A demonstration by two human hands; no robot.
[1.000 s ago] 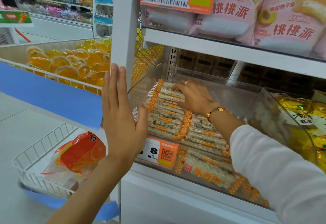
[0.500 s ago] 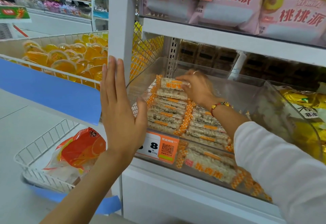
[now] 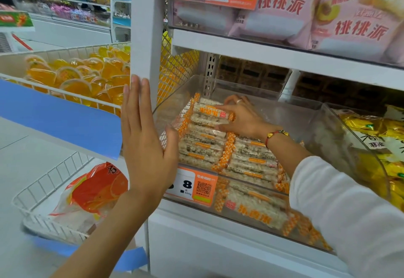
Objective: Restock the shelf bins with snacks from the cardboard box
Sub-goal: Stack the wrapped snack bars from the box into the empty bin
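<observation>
As the right hand [image 3: 241, 117] pinches a rice-cracker packet [image 3: 211, 111] by its ends, it looks light, crinkly and brittle; left hand [image 3: 146, 146] fingers straight, braced against the clear bin [image 3: 284, 104].

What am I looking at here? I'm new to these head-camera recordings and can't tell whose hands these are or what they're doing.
The one picture comes from a camera worn on a person's head, looking forward and down, so both hands belong to the wearer; there is no machine. The left hand lies flat and open against the white shelf post. The right hand, wearing a red bracelet, reaches into the clear plastic bin and grips one rice-bar snack packet at the back of the rows of matching packets already in the bin. To the left, a wire basket holds orange jelly cups. Pink snack bags sit on the shelf above.
</observation>
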